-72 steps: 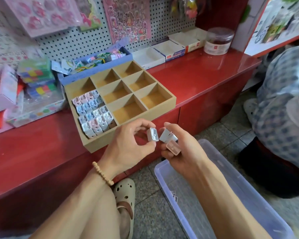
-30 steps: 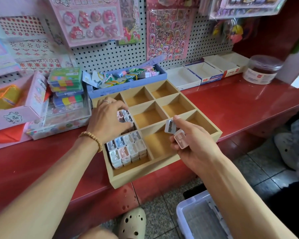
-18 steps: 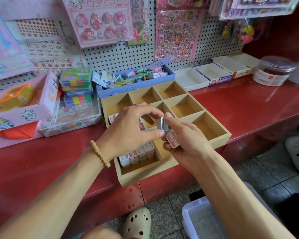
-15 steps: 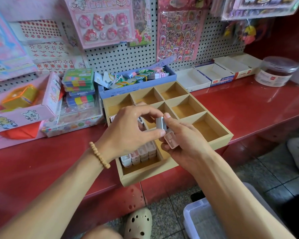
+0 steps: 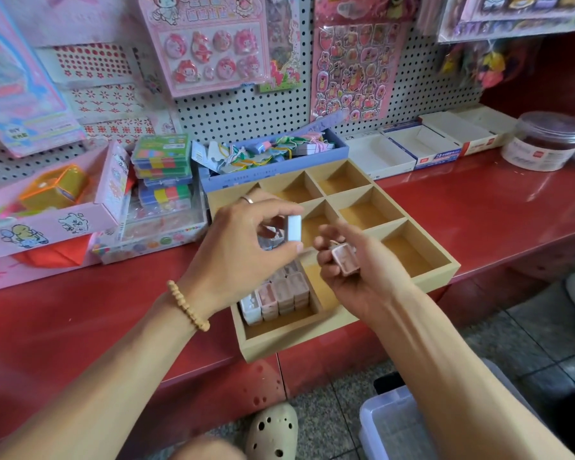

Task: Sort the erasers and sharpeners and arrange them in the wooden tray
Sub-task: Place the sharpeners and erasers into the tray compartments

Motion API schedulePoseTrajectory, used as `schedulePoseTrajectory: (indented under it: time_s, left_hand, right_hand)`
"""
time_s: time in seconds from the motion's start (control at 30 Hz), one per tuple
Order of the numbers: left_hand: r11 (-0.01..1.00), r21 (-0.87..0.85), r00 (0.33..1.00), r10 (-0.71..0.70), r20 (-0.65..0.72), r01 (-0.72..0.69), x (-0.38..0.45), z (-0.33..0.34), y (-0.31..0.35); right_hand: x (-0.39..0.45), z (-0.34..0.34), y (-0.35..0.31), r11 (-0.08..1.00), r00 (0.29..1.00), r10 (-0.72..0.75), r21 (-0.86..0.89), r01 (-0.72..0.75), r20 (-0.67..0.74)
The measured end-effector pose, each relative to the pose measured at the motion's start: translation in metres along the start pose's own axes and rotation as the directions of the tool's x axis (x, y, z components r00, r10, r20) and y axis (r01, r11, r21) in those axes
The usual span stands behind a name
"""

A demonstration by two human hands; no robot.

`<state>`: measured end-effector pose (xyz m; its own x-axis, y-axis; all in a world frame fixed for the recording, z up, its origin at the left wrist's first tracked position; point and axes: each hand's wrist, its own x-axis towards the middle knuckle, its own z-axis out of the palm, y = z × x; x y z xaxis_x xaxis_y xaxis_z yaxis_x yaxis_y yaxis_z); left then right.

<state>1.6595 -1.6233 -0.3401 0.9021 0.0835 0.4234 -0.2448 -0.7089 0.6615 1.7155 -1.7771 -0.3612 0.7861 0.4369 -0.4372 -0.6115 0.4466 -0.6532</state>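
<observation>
A wooden tray (image 5: 422,277) with several compartments sits on the red counter. Its near-left compartment holds rows of small pastel sharpeners (image 5: 276,295); the other compartments I can see are bare. My left hand (image 5: 243,250) hovers over the tray's left side and pinches a pale blue sharpener (image 5: 294,228) between thumb and fingers. My right hand (image 5: 359,270) is just to its right over the tray's front middle, fingers curled round a pink sharpener (image 5: 344,263).
A blue box of clips (image 5: 273,157) stands behind the tray, stacked colourful boxes (image 5: 163,171) and a pink box (image 5: 57,210) to the left. White cartons (image 5: 422,147) and a round jar (image 5: 545,141) stand at right. A clear bin (image 5: 392,426) is on the floor.
My left hand placed a sharpener in the near-left compartment, came back and took the pale blue one from my right hand, and now lifts it away leftward.
</observation>
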Motion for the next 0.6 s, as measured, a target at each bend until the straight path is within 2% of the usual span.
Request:
schedulePoseTrajectory:
  time_s: [0.1,0.3,0.4,0.6]
  left_hand:
    - [0.996,0.028,0.997,-0.082,-0.013,0.083,0.007,-0.007,-0.013]
    - [0.916,0.358,0.974,-0.217,0.061,0.181,0.018,-0.015,-0.042]
    - [0.891,0.412,0.965,-0.247,0.093,0.189,0.022,-0.012,-0.050]
    - [0.845,0.522,0.968,-0.212,0.132,0.114,0.030,0.000,-0.054]
  right_hand:
    - [0.007,-0.009,-0.009,0.998,0.997,-0.025,0.054,0.029,-0.068]
    - [0.012,-0.016,-0.015,0.998,0.994,-0.033,0.044,0.038,-0.100]
    - [0.013,-0.019,-0.015,0.998,0.993,-0.042,0.034,0.047,-0.113]
    - [0.014,-0.025,-0.014,0.999,0.990,-0.049,0.005,0.050,-0.132]
